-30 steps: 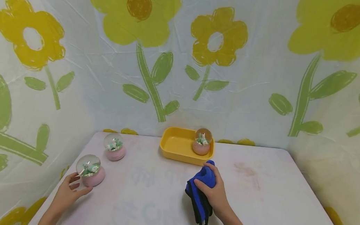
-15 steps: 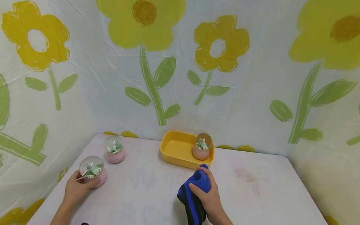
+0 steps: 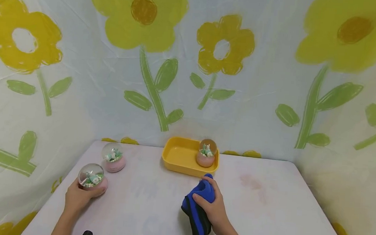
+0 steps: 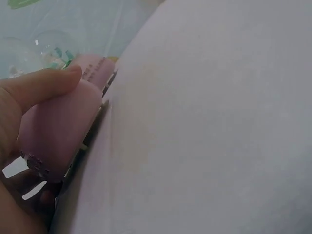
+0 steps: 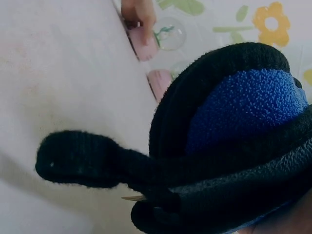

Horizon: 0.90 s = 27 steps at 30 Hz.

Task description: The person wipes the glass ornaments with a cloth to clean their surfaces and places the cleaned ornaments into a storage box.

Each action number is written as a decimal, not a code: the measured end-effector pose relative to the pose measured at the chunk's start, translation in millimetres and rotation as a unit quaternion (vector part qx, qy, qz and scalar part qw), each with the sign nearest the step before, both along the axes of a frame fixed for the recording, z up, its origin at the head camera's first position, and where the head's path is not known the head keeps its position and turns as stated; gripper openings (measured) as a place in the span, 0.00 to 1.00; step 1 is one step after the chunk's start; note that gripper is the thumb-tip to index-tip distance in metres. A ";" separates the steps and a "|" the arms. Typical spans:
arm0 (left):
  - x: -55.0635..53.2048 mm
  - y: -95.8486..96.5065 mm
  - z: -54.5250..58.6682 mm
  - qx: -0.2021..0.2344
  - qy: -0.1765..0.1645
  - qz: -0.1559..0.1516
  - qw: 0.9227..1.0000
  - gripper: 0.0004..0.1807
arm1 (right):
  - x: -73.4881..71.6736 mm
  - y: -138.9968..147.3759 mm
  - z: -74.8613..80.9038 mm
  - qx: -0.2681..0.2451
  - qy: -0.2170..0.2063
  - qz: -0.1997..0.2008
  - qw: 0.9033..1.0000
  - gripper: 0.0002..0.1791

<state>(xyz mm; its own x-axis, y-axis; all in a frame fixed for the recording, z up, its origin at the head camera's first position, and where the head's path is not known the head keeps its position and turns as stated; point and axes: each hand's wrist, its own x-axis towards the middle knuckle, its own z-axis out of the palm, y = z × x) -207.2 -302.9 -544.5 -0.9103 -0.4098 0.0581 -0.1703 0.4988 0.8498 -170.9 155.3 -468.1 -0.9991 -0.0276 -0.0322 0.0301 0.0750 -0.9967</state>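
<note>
By the left edge of the table, the left hand hides part of one snow globe. Lettering on the rear globe near the far left corner is unreadably blurred. A blue cloth partly hides the right hand.

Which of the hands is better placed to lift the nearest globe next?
Likely the left hand: it grips that globe, whereas the right hand, farther off, holds a blue cloth.
</note>
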 end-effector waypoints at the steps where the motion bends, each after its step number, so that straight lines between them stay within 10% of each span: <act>1: 1.7 -1.1 -0.2 0.000 -0.004 0.007 1.000 0.55 | 0.8 -0.8 -1.0 0.000 -0.003 0.001 1.000 0.33; 10: 3.4 8.1 4.1 0.017 0.040 0.041 0.998 0.52 | -0.9 2.7 -1.5 0.015 0.002 -0.011 1.000 0.33; 16: 5.7 20.9 17.2 0.047 0.119 -0.003 0.992 0.48 | -1.0 5.6 -0.1 0.028 0.005 -0.015 0.999 0.32; 27: 6.4 88.5 85.1 0.014 0.228 -0.123 0.966 0.41 | -0.9 6.5 5.3 0.034 0.022 -0.014 0.999 0.34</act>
